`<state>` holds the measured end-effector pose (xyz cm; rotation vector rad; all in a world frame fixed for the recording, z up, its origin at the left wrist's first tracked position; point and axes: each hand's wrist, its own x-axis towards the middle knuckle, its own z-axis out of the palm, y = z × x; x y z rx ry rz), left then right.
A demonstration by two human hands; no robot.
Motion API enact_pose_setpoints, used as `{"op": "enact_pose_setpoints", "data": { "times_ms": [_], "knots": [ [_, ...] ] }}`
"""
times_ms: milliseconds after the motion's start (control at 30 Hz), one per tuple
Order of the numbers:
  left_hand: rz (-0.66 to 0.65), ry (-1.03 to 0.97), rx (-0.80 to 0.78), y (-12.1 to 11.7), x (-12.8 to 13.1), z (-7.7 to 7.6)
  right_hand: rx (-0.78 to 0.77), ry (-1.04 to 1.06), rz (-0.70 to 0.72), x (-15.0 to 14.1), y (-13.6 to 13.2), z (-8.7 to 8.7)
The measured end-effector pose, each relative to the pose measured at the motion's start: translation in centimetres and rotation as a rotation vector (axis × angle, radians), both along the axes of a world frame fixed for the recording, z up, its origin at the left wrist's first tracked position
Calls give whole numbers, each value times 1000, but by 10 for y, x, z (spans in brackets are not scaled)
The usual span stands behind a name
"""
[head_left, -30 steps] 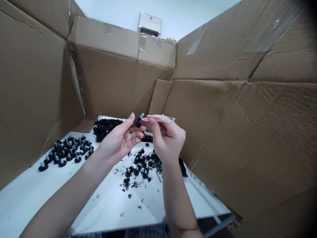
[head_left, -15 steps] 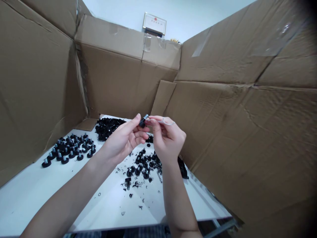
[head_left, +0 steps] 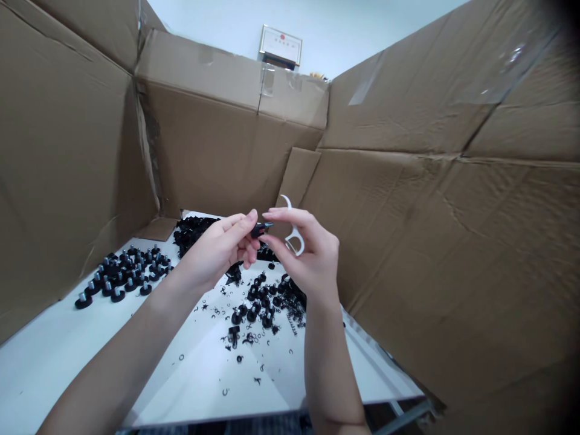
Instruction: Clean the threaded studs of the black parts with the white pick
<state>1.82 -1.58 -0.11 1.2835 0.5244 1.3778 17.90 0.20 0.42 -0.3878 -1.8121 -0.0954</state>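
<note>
My left hand (head_left: 226, 248) pinches a small black-headed screw (head_left: 261, 229) between thumb and fingers, its metal shank pointing right. Close by on the right, my right hand (head_left: 310, 244) has its thumb and forefinger on either side of the shank; whether they touch it I cannot tell. A white plastic floss pick (head_left: 293, 232) is tucked in the right hand, its curved tip up and its forked end down by the palm. Below the hands lies a loose group of black-headed screws (head_left: 256, 302) among small black rings and scraps.
Several black knob screws (head_left: 129, 272) stand stud-up on the white table (head_left: 190, 386) at the left. A heap of black parts (head_left: 193, 232) lies at the back. Tall cardboard walls (head_left: 226, 145) enclose the left, back and right sides.
The floss pick has swung from lying along the right fingers near the screw to standing upright in the hand. The right thumb and forefinger have parted, and the screw has tipped towards level.
</note>
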Motion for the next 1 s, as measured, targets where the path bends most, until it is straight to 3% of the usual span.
{"op": "enact_pose_setpoints", "data": {
  "times_ms": [167,300,400,533,633,800,900,1000],
  "knots": [
    [31,161,65,1,1,-1,-14,-30,-55,1,-3,0],
    [149,381,134,-2,1,0,-98,9,-162,2,-2,1],
    [262,507,261,-2,-2,-2,-295,164,-81,1,6,0],
    [455,461,510,6,-7,-6,-499,405,66,-3,18,0],
    [571,398,572,13,-11,-8,-476,497,56,-5,20,0],
    [645,414,613,16,-16,-7,-372,569,10,-9,17,-1],
    [629,504,610,12,-21,-4,-286,613,-12,-8,16,-1],
    [533,592,534,7,-27,0,-218,662,-39,-5,20,-1]
  ]
}}
